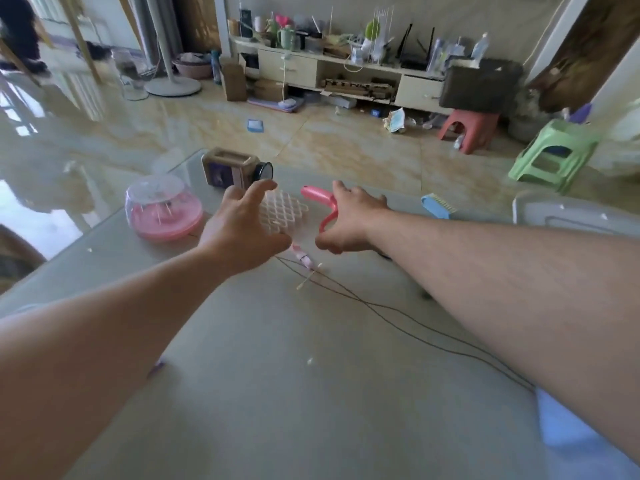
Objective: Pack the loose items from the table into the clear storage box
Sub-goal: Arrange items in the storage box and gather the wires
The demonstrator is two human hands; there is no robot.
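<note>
1. While both bare arms stretch out over the pale table point(277, 393), the left hand point(242, 230) hovers with its fingers spread and slack, gripping nothing, its fingertips over the near edge of a pink lattice mat point(282, 211).
2. The right hand point(349, 220) reaches beside it, fingers loosely extended and thumb hanging down, at a pink curved handle point(320, 199) that lies just right of the mat; whether it touches the handle I cannot tell, but it does not clasp it.
3. The clear storage box point(571, 216) sits at the table's far right edge, well apart from both hands, only its near rim showing.
4. A blue brush point(437, 204) lies between the right hand and the box.
5. To the left stands a clear dome over a pink base point(162, 209), and behind the mat a brown and purple carton point(230, 171) lies on its side with a dark round lid facing right.
6. Near the hands lie a small pink strip point(302, 256), a cotton swab point(308, 279) and a thin dark wire point(398, 320) trailing toward the right.
7. Beyond the table, a green stool point(554, 154) and a red stool point(467, 128) stand on the glossy floor.
</note>
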